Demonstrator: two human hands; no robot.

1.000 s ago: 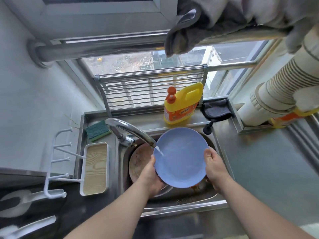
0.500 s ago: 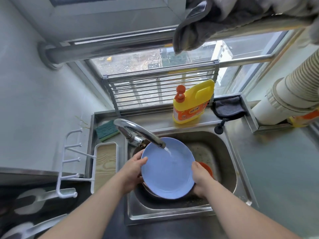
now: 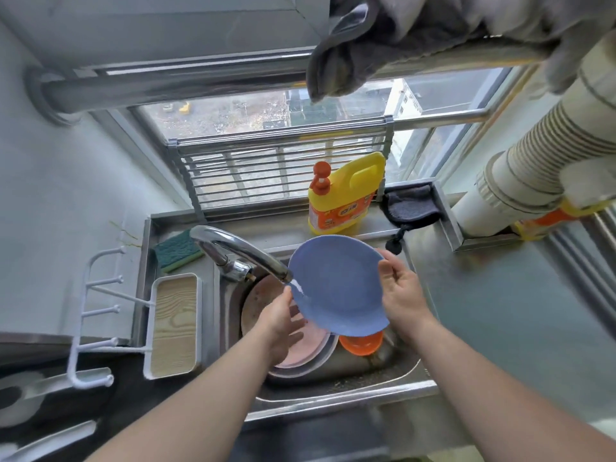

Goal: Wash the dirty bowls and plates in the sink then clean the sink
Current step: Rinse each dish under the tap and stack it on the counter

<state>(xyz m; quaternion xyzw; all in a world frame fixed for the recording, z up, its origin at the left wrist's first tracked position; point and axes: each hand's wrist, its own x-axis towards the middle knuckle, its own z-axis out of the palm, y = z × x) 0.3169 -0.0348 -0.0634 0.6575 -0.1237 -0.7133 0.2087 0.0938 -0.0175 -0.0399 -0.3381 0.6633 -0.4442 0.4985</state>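
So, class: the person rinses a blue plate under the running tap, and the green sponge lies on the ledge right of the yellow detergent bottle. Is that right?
Not quite. The head view shows the green sponge on the ledge left of the yellow detergent bottle, beyond the tap. The blue plate is indeed under the running water.

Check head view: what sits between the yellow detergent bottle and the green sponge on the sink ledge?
Head view: bare steel ledge between detergent bottle and sponge; the faucet arches just in front of that stretch.

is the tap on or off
On: a thin stream of water runs from the tap spout onto the left edge of the blue plate, held tilted over the sink.
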